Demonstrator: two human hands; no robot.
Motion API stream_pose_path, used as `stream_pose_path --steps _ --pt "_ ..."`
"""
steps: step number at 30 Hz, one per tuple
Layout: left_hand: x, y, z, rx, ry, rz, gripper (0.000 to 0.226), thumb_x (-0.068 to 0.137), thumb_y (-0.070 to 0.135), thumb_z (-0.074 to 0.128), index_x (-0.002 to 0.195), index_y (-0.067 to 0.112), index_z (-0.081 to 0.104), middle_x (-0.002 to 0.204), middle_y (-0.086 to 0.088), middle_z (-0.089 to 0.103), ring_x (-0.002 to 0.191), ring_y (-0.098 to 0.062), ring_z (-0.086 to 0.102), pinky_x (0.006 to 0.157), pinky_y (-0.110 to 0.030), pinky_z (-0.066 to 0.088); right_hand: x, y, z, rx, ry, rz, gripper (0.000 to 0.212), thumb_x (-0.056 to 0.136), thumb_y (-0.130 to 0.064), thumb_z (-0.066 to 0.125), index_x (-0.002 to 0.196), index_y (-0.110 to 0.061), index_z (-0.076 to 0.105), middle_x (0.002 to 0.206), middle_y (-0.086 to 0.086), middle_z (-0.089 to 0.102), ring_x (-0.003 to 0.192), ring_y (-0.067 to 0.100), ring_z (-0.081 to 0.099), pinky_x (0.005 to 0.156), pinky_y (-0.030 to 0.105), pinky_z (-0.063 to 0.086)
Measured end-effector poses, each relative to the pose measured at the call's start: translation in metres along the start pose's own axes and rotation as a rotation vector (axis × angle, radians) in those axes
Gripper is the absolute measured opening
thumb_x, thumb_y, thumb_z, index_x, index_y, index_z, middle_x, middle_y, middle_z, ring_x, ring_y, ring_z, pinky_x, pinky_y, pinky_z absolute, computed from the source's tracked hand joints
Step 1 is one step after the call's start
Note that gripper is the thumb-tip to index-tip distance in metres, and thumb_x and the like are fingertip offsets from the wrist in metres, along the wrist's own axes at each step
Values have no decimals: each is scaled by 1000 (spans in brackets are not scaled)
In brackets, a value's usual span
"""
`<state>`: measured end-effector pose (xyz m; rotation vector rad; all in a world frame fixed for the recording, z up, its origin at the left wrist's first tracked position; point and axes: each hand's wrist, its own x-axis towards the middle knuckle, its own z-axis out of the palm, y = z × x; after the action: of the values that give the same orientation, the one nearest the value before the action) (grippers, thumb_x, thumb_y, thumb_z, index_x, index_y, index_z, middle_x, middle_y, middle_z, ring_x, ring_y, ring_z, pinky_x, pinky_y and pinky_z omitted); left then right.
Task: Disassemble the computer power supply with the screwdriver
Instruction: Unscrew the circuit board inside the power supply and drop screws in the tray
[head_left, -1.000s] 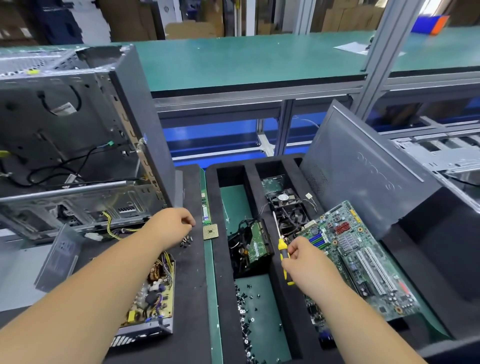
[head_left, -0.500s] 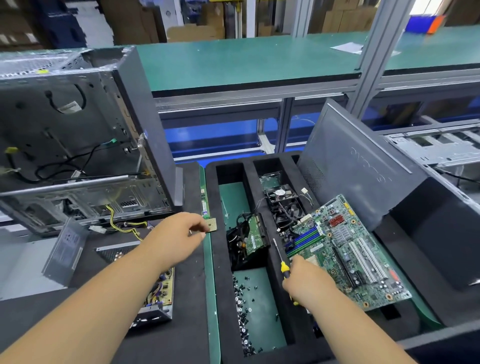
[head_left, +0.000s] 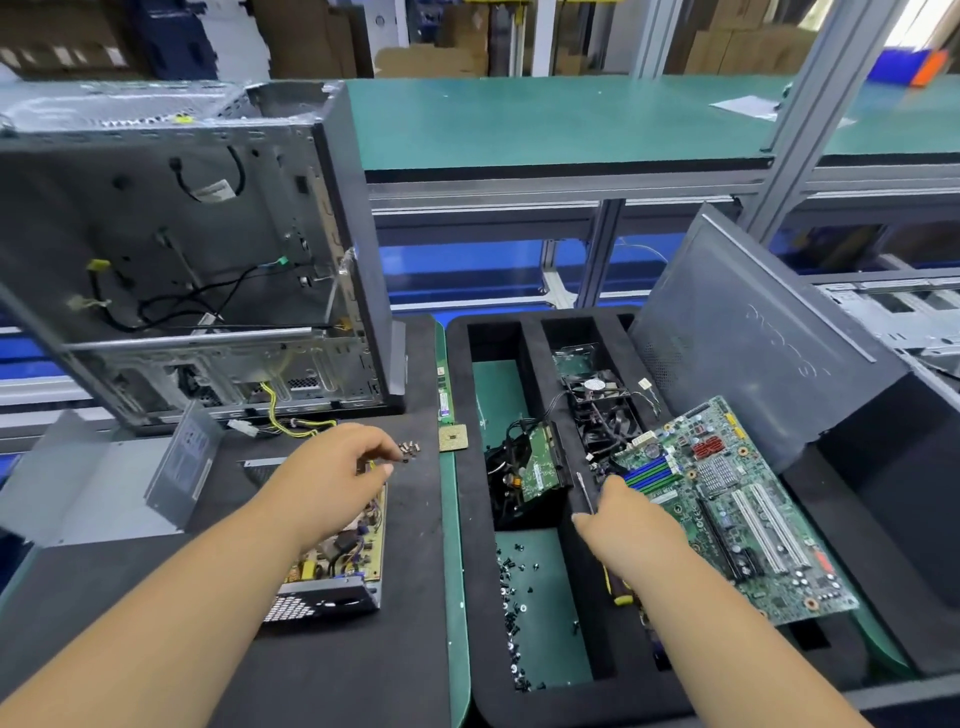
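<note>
Comparing w/ half a sec back, my left hand (head_left: 337, 470) has pulled off the gold CPU chip (head_left: 453, 437) and hangs over the opened power supply (head_left: 332, 566) at lower centre, fingers loosely curled, holding nothing, by loose screws (head_left: 410, 449). Right hand (head_left: 631, 530) grips the screwdriver (head_left: 586, 493), shaft up, over the black foam tray (head_left: 467, 571) divider. Bare mat at bottom left. Green motherboard (head_left: 727, 509) lies tilted at right.

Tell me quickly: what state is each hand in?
Left hand: fingers curled over the screws; grip cannot be told.
Right hand: holds the screwdriver.
</note>
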<state>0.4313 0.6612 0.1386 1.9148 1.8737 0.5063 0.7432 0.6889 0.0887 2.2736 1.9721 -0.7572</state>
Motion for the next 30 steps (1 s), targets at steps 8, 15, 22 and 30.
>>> stream_pose_path --steps 8,15,22,30 --pt "-27 -58 -26 -103 94 -27 24 90 19 66 100 40 64 112 19 57 107 -2 51 92 -26 40 -10 -81 10 30 24 -113 24 93 -42 52 99 -20 45 87 -3 56 80 21 56 69 35 39" --pt "-37 -114 -49 -50 11 -65 46 93 29 65 136 27 49 136 9 45 128 -11 42 107 -29 35 -38 -158 36 75 -32 -188 28 93 -47 53 102 -21 48 95 -1 65 85 21 61 69 34 44" --pt "-28 -141 -62 -52 -88 -10 42 99 26 55 140 29 48 142 11 46 126 -9 48 107 -28 38 -62 -229 68 32 -48 -160 36 91 -56 51 102 -22 50 99 0 62 90 25 62 69 34 45" --pt "-15 -152 -68 29 -150 144 25 98 32 53 123 31 58 122 13 54 114 -12 54 95 -30 45 -56 -261 75 308 272 24 33 89 -30 67 104 -16 41 102 7 56 83 27 60 63 35 45"
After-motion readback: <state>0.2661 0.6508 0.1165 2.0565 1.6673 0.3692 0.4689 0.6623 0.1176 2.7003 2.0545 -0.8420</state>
